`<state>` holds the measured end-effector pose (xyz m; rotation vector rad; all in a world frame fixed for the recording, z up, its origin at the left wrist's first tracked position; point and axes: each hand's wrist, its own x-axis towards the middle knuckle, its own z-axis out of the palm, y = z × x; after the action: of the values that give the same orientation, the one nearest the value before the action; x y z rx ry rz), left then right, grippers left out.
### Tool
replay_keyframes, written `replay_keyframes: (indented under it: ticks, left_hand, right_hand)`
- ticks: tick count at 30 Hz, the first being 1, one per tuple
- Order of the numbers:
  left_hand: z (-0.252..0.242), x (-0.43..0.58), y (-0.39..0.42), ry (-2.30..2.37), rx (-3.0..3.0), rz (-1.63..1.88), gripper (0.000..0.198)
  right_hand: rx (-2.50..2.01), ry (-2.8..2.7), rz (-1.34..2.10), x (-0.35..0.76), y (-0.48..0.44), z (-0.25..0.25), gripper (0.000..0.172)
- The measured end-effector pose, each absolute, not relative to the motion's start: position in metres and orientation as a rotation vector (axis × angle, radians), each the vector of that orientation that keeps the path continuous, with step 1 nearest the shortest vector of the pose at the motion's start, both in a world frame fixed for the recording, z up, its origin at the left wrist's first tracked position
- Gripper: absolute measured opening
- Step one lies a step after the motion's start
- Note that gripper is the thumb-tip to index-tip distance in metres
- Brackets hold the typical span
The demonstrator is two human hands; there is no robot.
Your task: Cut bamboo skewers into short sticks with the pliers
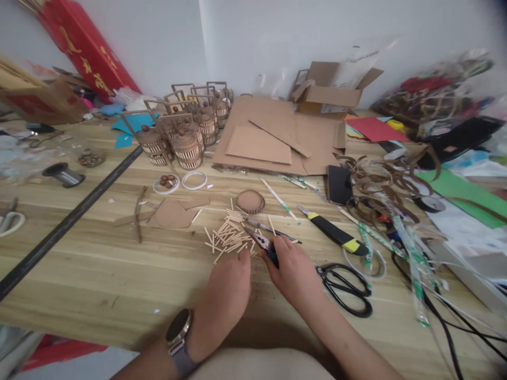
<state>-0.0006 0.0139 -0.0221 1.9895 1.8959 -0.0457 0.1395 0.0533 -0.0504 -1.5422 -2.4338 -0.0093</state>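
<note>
My right hand (293,266) is wrapped round the blue handles of a pair of needle-nose pliers (259,240), whose jaws point away over a pile of short wooden sticks (228,233). Beside it, my left hand (229,282), with a watch (179,328) on the wrist, is closed at the near edge of the pile. Its fingertips are turned from view, and what they pinch cannot be made out. Just beyond the sticks lies a small round cardboard base (250,201) with a ridged rim. A dark pen-like tool (279,232) lies behind the pliers.
Scissors (346,287), a utility knife (332,231) and a phone (339,184) lie to the right, before tangled brown strips (376,179). Several small lidded baskets (186,150) stand at back left, next to cardboard sheets (259,145). Tape rings (194,180) lie nearer.
</note>
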Motion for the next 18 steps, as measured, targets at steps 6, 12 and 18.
replay_keyframes:
  ticks: [6,12,18]
  left_hand:
    - [-0.031,-0.002,0.017,1.867,1.976,0.010,0.040]
    - [-0.022,-0.048,0.027,1.166,1.701,0.375,0.029]
    - [-0.030,-0.041,0.038,1.143,1.053,0.581,0.036]
  right_hand:
    - [-1.433,-2.375,-0.039,0.148,0.057,-0.060,0.015]
    - [-1.041,-2.356,0.683,0.167,0.066,-0.048,0.019]
    - [-1.009,-2.271,0.895,0.165,0.059,-0.050,0.013]
